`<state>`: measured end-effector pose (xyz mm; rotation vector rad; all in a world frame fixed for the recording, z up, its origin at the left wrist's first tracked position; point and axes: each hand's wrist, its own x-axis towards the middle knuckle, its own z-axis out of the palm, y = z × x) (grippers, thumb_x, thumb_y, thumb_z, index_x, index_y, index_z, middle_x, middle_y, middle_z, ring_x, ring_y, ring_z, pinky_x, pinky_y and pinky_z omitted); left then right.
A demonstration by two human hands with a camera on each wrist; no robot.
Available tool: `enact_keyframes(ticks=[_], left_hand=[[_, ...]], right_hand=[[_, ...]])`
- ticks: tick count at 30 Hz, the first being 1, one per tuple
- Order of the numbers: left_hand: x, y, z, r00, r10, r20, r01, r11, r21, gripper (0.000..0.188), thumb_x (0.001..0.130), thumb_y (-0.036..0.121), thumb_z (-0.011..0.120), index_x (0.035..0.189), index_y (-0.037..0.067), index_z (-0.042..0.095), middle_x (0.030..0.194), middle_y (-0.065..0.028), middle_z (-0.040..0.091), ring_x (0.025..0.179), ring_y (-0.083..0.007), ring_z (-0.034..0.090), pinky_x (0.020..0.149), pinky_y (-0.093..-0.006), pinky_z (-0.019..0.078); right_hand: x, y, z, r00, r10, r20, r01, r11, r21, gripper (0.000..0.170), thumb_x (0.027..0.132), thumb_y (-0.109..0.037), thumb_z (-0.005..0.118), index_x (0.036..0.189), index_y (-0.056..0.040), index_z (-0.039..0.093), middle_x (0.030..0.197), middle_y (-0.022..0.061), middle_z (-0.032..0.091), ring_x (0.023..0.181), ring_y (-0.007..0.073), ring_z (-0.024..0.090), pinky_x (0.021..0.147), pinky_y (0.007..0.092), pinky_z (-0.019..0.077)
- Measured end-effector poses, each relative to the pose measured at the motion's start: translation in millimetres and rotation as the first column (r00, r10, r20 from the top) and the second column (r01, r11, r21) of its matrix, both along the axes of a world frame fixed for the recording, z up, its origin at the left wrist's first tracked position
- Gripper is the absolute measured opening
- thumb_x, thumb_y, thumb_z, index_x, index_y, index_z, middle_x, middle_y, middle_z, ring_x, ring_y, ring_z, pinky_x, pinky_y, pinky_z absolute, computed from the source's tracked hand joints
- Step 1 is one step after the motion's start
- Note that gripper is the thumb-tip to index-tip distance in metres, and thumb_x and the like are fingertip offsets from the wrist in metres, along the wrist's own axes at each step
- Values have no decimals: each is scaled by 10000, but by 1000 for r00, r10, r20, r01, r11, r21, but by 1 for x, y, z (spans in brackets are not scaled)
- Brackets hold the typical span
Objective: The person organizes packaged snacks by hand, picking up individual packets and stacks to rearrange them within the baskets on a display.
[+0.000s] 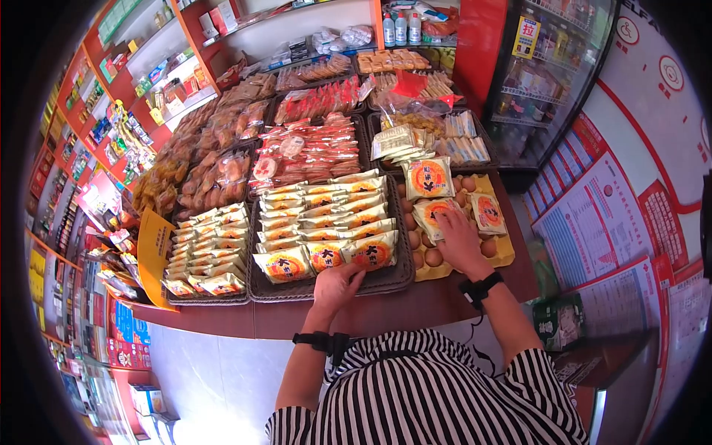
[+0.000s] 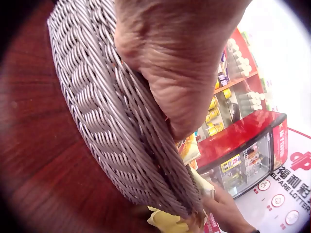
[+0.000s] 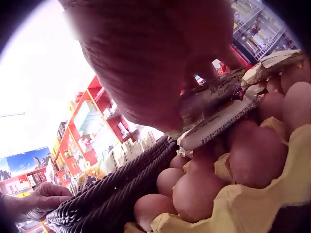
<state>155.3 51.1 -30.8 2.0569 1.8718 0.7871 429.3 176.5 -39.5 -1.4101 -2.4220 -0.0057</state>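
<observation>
My right hand (image 1: 458, 239) grips a cream snack packet (image 1: 430, 215) with an orange label, over brown eggs (image 1: 432, 256) in a yellow egg tray (image 1: 506, 251). In the right wrist view, the thumb and fingers straddle that packet (image 3: 214, 127), low over the eggs (image 3: 197, 194). Two like packets lie on the tray, one beyond the hand (image 1: 429, 178), one to its right (image 1: 488, 213). My left hand (image 1: 337, 289) reaches over the front rim of a dark woven basket (image 1: 297, 291), fingertips at the front packets (image 1: 325, 256). I cannot tell whether they pinch one.
Left of the basket, a smaller basket holds rows of like packets (image 1: 209, 248), beside a yellow board (image 1: 152, 256). Behind are baskets of red-wrapped snacks (image 1: 315, 152) and bagged food (image 1: 219, 178). A drinks fridge (image 1: 545, 81) stands at the right, shelves (image 1: 159, 67) at the left.
</observation>
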Motion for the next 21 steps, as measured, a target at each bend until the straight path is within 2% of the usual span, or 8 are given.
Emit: enact_keyframes(ticks=[5,9,12,14,15,16,18,21], left_hand=[[-1,1,-4,1000,-11,-2,11,999,39,131,819,226,611,836,103,656,735,-89,628,697,-299,618,608,-387,498],[-1,0,0,999,-23,26,21,999,47,122,814,205,615,830,90,652,732,-104,627,693,-312,616,597,-394,491],[-3,-1,-3,999,-13,53,9,998,60,115,808,185,624,837,78,652,731,-115,628,686,-317,617,592,-391,487],[-3,-1,-3,998,-5,63,1,997,75,113,808,179,626,842,75,652,730,-115,628,678,-314,616,593,-381,489],[-3,-2,0,992,3,129,-12,997,75,110,813,163,632,850,62,654,718,-114,629,664,-289,623,591,-356,490],[-3,-4,3,981,11,194,-26,997,72,107,817,148,638,858,50,655,706,-113,629,650,-264,630,590,-331,492],[-3,-8,10,957,39,286,-51,998,33,128,823,141,646,884,29,649,706,-97,632,667,-218,632,610,-307,494],[-5,-17,25,876,52,480,-65,998,9,215,830,161,663,986,19,624,764,-80,643,688,-161,623,638,-280,501]], right_hand=[[11,8,1,981,97,-167,-76,989,124,446,741,-22,524,1186,-6,495,1148,183,529,1074,370,507,882,426,417],[20,8,30,937,120,-329,-85,989,119,442,733,26,494,1175,7,504,1105,211,552,1027,383,534,880,417,433],[22,-4,58,868,146,-475,-28,969,246,414,776,39,477,1188,12,496,1110,205,567,1035,305,562,874,395,446],[18,-16,73,549,-137,-824,-2,986,-165,344,849,12,458,1190,22,498,1136,173,572,1020,213,579,853,353,465],[19,-15,71,391,-149,-908,-154,962,-224,332,901,-26,441,1226,37,460,1197,140,546,1037,173,568,867,328,471],[17,-18,68,393,-148,-908,-159,961,-226,332,901,-26,441,1226,37,460,1197,140,546,1037,173,568,867,328,471],[6,-29,62,18,-313,-950,-455,843,-286,362,907,-12,433,1264,43,411,1230,127,524,1068,207,563,901,332,470],[-21,-53,59,-4,-394,-919,-602,735,-312,372,909,-28,459,1272,37,408,1214,103,537,1071,177,547,923,313,447]])
